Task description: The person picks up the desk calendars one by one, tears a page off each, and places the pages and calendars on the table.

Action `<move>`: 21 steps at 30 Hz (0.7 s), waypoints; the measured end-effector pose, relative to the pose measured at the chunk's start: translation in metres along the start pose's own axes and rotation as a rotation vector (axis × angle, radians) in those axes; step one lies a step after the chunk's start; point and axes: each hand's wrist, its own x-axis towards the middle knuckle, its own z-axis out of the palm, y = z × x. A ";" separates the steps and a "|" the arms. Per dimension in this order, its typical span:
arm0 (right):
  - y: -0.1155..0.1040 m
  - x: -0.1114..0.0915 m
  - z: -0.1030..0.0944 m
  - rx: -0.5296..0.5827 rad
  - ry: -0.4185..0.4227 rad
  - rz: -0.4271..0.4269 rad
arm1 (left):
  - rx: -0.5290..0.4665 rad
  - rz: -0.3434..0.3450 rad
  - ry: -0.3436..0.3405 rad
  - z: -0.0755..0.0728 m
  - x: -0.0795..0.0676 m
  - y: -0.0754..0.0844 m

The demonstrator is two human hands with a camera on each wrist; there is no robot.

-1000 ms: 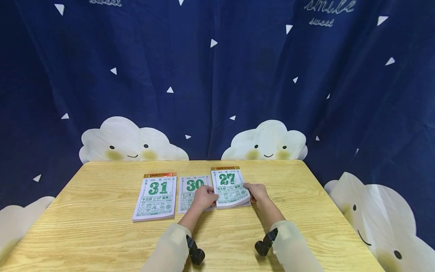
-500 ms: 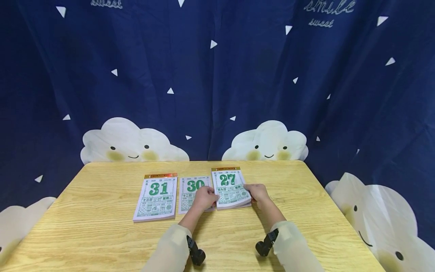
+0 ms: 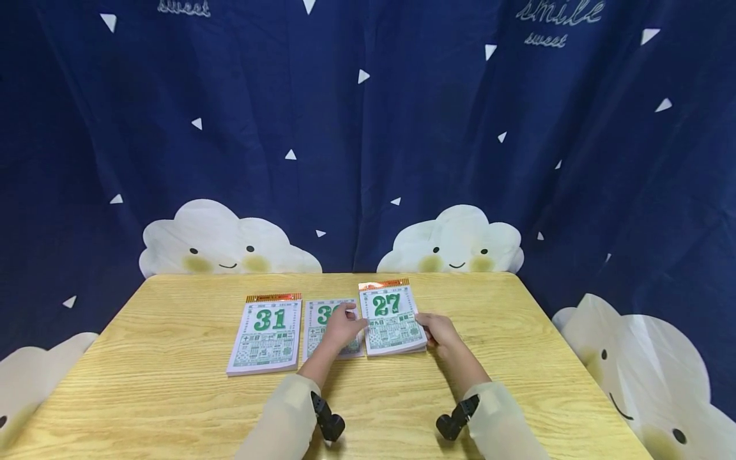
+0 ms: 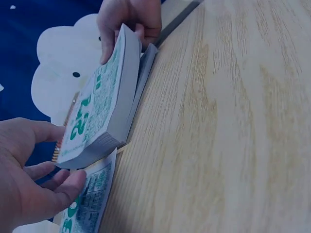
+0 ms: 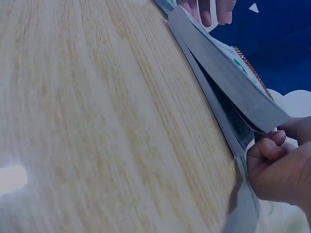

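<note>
left hand (image 3: pixel 342 328) is sliding up, fingers spreading loosely by the 27 calendar (image 3: pixel 391 322) at nine o'clock. right hand (image 3: pixel 441 333) is pinching its three o'clock edge. the calendar is sitting three o'clock from the 30 page (image 3: pixel 314 321). lifting evenly should be stopping bends.

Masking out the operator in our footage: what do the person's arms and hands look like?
Left hand and right hand: bare, no gloves visible. Left sleeve and right sleeve: plain, loose, cream, ending short of the hands. Left wrist camera and right wrist camera: small, black, blocky with a rounded end. No cables visible.
</note>
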 end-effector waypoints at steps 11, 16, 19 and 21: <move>-0.009 -0.013 -0.007 0.166 -0.135 -0.024 | -0.264 -0.040 -0.004 0.007 0.013 0.002; -0.017 -0.020 -0.009 0.192 -0.192 -0.062 | -0.347 -0.080 -0.019 0.006 0.014 0.005; -0.023 -0.024 -0.010 0.210 -0.213 -0.070 | -0.423 -0.102 -0.060 0.005 0.016 0.005; -0.027 -0.027 -0.011 0.207 -0.225 -0.075 | -0.465 -0.107 -0.099 0.004 0.016 0.006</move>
